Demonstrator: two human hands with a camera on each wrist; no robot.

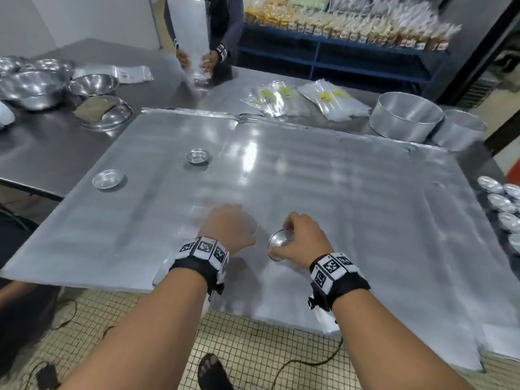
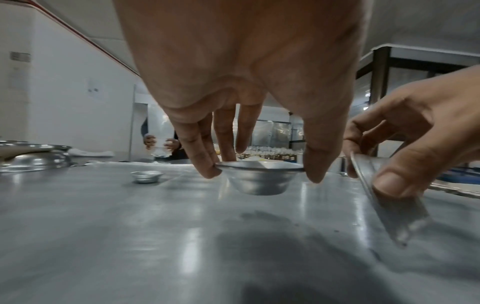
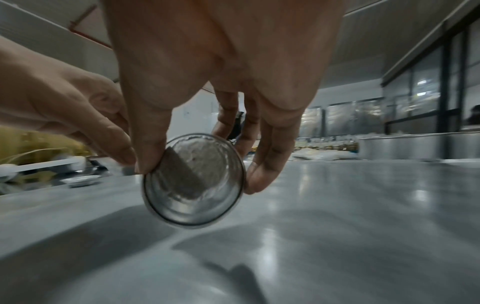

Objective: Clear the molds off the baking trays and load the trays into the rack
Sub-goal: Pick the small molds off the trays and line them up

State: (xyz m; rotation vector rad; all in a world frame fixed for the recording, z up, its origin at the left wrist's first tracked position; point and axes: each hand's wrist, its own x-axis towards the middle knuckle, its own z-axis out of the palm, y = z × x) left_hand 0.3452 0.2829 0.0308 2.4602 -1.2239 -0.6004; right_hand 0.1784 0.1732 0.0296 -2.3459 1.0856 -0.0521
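A large flat metal baking tray (image 1: 309, 175) covers the table in front of me. My left hand (image 1: 229, 228) pinches a small round metal mold (image 2: 258, 178) by its rim, lifted just above the tray; in the head view the hand hides it. My right hand (image 1: 298, 239) grips a second mold (image 1: 280, 243) tilted on edge, its open mouth facing the wrist camera (image 3: 193, 181). Two more molds (image 1: 197, 156) (image 1: 107, 179) sit upright on the tray's far left part.
Metal bowls (image 1: 92, 84) stand at the back left, round cake pans (image 1: 405, 116) at the back right. Plastic bags (image 1: 304, 99) lie behind the tray. Several molds (image 1: 503, 204) sit off the tray's right edge. Another person (image 1: 202, 32) stands across the table.
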